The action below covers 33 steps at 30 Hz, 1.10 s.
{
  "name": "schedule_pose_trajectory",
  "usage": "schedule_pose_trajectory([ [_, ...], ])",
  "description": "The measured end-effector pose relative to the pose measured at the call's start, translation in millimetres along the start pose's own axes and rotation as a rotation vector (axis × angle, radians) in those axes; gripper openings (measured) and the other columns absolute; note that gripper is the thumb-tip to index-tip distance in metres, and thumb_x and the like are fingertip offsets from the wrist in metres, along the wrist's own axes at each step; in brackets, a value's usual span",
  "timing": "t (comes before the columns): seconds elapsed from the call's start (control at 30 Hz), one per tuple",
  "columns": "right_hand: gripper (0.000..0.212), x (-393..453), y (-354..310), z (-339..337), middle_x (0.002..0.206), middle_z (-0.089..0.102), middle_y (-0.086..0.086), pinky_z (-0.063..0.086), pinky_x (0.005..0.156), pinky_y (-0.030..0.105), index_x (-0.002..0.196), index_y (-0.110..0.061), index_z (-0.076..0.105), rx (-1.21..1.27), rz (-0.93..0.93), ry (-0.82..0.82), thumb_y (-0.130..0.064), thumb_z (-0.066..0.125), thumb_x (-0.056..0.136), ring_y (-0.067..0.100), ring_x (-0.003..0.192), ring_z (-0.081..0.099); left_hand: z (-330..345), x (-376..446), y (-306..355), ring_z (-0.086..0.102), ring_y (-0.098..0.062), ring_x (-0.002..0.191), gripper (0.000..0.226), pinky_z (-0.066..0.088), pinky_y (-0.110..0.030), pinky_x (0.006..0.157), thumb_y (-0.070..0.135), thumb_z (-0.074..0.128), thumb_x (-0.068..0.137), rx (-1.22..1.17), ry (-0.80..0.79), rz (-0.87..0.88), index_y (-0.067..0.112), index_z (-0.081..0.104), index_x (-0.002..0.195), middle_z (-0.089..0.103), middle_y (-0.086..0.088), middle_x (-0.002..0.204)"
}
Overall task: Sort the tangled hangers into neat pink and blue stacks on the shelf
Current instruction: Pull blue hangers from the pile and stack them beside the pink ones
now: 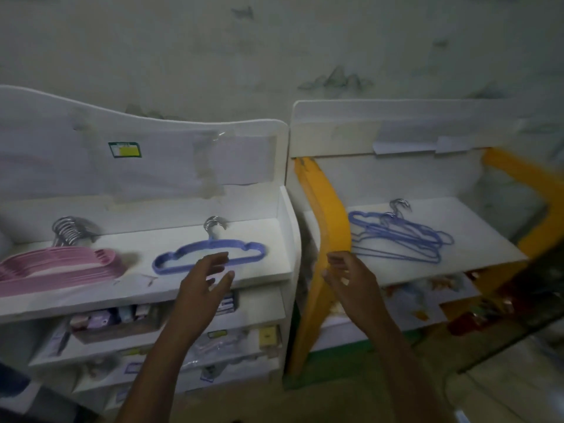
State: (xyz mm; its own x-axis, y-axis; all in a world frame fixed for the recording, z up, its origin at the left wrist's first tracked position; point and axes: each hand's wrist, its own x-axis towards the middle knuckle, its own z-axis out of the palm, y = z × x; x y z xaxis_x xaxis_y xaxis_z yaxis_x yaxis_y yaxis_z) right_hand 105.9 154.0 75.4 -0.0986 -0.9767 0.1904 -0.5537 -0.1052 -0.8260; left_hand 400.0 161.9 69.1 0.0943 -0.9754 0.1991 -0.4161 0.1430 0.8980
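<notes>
Hangers lay in three places in the head view: a neat pink stack (58, 265) at the left of the white shelf (265, 271), a blue stack (210, 253) near that shelf's middle, and a tangled blue heap (403, 236) on the neighbouring shelf (488, 233) to the right. Both hands hung in front of the shelves holding nothing. The left hand (204, 285) had its fingers spread and relaxed just before the blue stack; the right hand (348, 276) had its fingers loosely bent near the yellow post (329, 215), not plainly touching it.

Pink sorting looked finished, and the blue transfer seemed in hand. The next move probably called for reaching right, past the post, to free one hanger from the heap without dragging the others by their hooks.

Room was tight at the post and the white side panel (288, 215) between the shelves. Bare shelf lay right of the blue stack, with a raised back wall behind it.
</notes>
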Motion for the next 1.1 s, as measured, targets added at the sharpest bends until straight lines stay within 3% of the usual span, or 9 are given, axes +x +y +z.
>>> schedule_pose_trajectory([
  [0.07, 0.032, -17.9, 13.6, -28.5, 0.117, 0.061, -0.012, 0.048, 0.091, 0.025, 0.121, -0.027, 0.058, 0.0, 0.003, 0.023, -0.031, 0.067, 0.09, 0.002, 0.108, 0.056, 22.6, -14.9, 14.6, 0.059, -0.001, 0.109, 0.032, 0.054, -0.022, 0.082, 0.022, 0.063, 0.093, -0.012, -0.029, 0.012, 0.026, 0.059, 0.124, 0.062, 0.011, 0.12],
  [0.13, 0.032, -34.2, 27.7, -57.9, 0.118, 0.06, -0.009, 0.047, 0.085, 0.018, 0.12, -0.027, 0.056, -0.014, 0.044, 0.046, -0.029, 0.067, 0.09, 0.004, 0.108, 0.056, 45.4, -25.8, 29.3, 0.059, -0.005, 0.11, 0.032, 0.05, -0.014, 0.076, 0.021, 0.062, 0.093, -0.018, -0.078, 0.019, 0.025, 0.058, 0.125, 0.062, 0.009, 0.121],
  [0.2, 0.031, -48.7, 41.8, -86.8, 0.118, 0.06, -0.007, 0.045, 0.076, 0.01, 0.12, -0.025, 0.057, -0.027, 0.081, 0.078, -0.027, 0.067, 0.09, 0.007, 0.109, 0.056, 67.7, -31.8, 43.8, 0.059, -0.009, 0.112, 0.034, 0.049, -0.019, 0.08, 0.02, 0.062, 0.093, -0.029, -0.131, 0.035, 0.023, 0.057, 0.127, 0.061, 0.008, 0.124],
  [0.33, 0.035, -71.3, 67.5, -137.1, 0.117, 0.059, -0.008, 0.047, 0.087, 0.026, 0.124, -0.022, 0.055, -0.081, 0.158, 0.158, -0.03, 0.066, 0.091, 0.009, 0.109, 0.056, 110.9, -33.5, 69.9, 0.059, -0.007, 0.111, 0.033, 0.052, -0.033, 0.091, 0.025, 0.061, 0.094, 0.005, -0.2, 0.096, 0.026, 0.057, 0.126, 0.061, 0.008, 0.124],
  [0.57, 0.043, -89.1, 115.9, -200.8, 0.124, 0.054, -0.006, 0.049, 0.089, 0.031, 0.129, -0.024, 0.051, -0.142, 0.294, 0.245, -0.038, 0.065, 0.091, 0.009, 0.11, 0.053, 190.6, -21.5, 112.2, 0.059, -0.007, 0.107, 0.032, 0.051, -0.03, 0.087, 0.022, 0.062, 0.094, -0.004, -0.311, 0.158, 0.023, 0.058, 0.126, 0.061, 0.007, 0.12],
  [0.67, 0.045, -82.0, 137.9, -217.9, 0.123, 0.055, -0.009, 0.053, 0.088, 0.033, 0.128, -0.028, 0.052, -0.167, 0.354, 0.248, -0.044, 0.067, 0.088, 0.009, 0.11, 0.055, 220.5, -12.1, 118.4, 0.058, -0.008, 0.108, 0.03, 0.053, -0.037, 0.09, 0.022, 0.062, 0.094, -0.023, -0.358, 0.178, 0.023, 0.059, 0.124, 0.06, 0.007, 0.121],
  [0.93, 0.042, -24.6, 183.2, -241.9, 0.12, 0.058, -0.011, 0.057, 0.086, 0.038, 0.125, -0.034, 0.049, -0.194, 0.359, 0.224, -0.047, 0.064, 0.088, 0.009, 0.107, 0.06, 286.2, 35.1, 108.0, 0.057, -0.005, 0.11, 0.029, 0.051, -0.033, 0.093, 0.021, 0.06, 0.095, -0.054, -0.396, 0.169, 0.031, 0.056, 0.122, 0.058, 0.011, 0.122],
  [1.03, 0.039, 9.6, 190.0, -248.5, 0.117, 0.057, -0.01, 0.053, 0.085, 0.032, 0.124, -0.028, 0.051, -0.182, 0.356, 0.195, -0.039, 0.066, 0.089, 0.009, 0.107, 0.057, 309.1, 60.2, 101.4, 0.057, -0.003, 0.108, 0.03, 0.051, -0.034, 0.093, 0.015, 0.062, 0.094, -0.056, -0.359, 0.124, 0.029, 0.057, 0.12, 0.059, 0.009, 0.121],
  [1.1, 0.035, 32.3, 196.7, -253.6, 0.114, 0.057, -0.009, 0.047, 0.084, 0.026, 0.121, -0.026, 0.053, -0.197, 0.338, 0.178, -0.036, 0.066, 0.089, 0.009, 0.108, 0.055, 324.3, 76.5, 97.5, 0.057, -0.003, 0.105, 0.031, 0.051, -0.026, 0.089, 0.011, 0.063, 0.093, -0.042, -0.335, 0.109, 0.025, 0.058, 0.12, 0.059, 0.005, 0.121],
])
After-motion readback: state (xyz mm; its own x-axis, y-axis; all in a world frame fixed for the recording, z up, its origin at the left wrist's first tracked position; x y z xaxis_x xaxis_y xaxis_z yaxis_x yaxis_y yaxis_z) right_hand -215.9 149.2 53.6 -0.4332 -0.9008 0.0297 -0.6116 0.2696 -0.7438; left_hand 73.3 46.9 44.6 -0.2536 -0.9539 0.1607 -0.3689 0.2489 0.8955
